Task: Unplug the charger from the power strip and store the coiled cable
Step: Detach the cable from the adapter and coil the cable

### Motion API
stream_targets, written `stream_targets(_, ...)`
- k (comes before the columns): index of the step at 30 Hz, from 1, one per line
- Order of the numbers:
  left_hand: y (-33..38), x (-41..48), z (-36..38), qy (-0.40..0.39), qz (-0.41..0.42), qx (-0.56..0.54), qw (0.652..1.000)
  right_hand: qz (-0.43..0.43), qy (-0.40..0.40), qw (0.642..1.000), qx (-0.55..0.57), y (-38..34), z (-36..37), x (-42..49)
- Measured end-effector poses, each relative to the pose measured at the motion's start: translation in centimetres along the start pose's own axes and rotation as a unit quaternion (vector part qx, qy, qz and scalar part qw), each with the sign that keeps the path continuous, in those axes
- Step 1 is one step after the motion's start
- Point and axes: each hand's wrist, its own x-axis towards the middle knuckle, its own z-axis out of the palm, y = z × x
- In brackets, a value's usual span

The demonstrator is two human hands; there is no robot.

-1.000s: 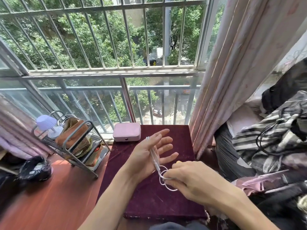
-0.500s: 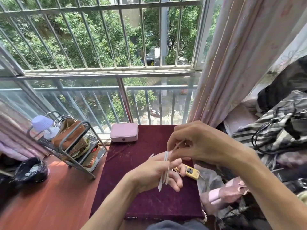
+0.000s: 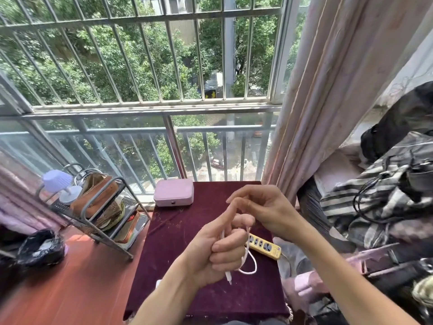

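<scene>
thin white charger cable (image 3: 246, 254) looped in left hand (image 3: 218, 252), fingers curled shut round it; right hand (image 3: 262, 207) pinching its upper end, above yellow plastic power strip (image 3: 264, 246).

Left hand (image 3: 220, 250) is held up mid-frame, fingers curled into a loose fist, index finger extended upward. Right hand (image 3: 262, 207) is poised just above and beside it, fingers bent, fingertips pinched together near the left index.

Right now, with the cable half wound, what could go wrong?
The white cable is wrapped around the left hand, but a loop and the plug end hang free below it; they could unwind or snag the yellow power strip. The right hand seems to pinch only one strand, which may slip.
</scene>
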Motion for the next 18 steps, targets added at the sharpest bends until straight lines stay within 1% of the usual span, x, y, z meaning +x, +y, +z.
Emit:
stream_targets(2, 0.3, 0.2, 0.2, 0.013, 0.023, -0.034, 0.999, -0.006, 0.049, 0.998, 0.038, 0.9, 1.0, -0.6)
stream_targets(3, 0.5, 0.3, 0.3, 0.024, 0.034, -0.044, 0.998, -0.002, 0.077, 0.996, 0.04, 1.4, 1.5, -1.0)
stream_targets(5, 0.9, 0.3, 0.3, 0.048, 0.053, -0.044, 0.996, 0.017, 0.129, 0.991, 0.015, 2.4, 2.2, -1.7)
stream_targets(6, 1.1, 0.4, 0.3, 0.057, 0.059, -0.038, 0.996, 0.025, 0.143, 0.989, -0.003, 3.0, 2.3, -2.0)
stream_targets(9, 1.1, 0.4, 0.4, 0.072, 0.06, -0.031, 0.995, 0.044, 0.127, 0.99, -0.038, 4.1, 3.1, -2.8)
stream_targets(13, 1.2, 0.9, 0.6, 0.056, 0.079, -0.037, 0.995, 0.05, 0.096, 0.991, -0.079, 4.4, 4.2, -3.7)
stream_targets(15, 1.5, 1.0, 0.4, 0.074, 0.095, -0.03, 0.992, 0.072, 0.085, 0.987, -0.113, 4.8, 4.6, -4.2)
stream_targets(18, 2.0, 0.7, -0.5, 0.118, 0.104, -0.027, 0.987, 0.077, 0.036, 0.978, -0.193, 5.1, 5.2, -5.4)
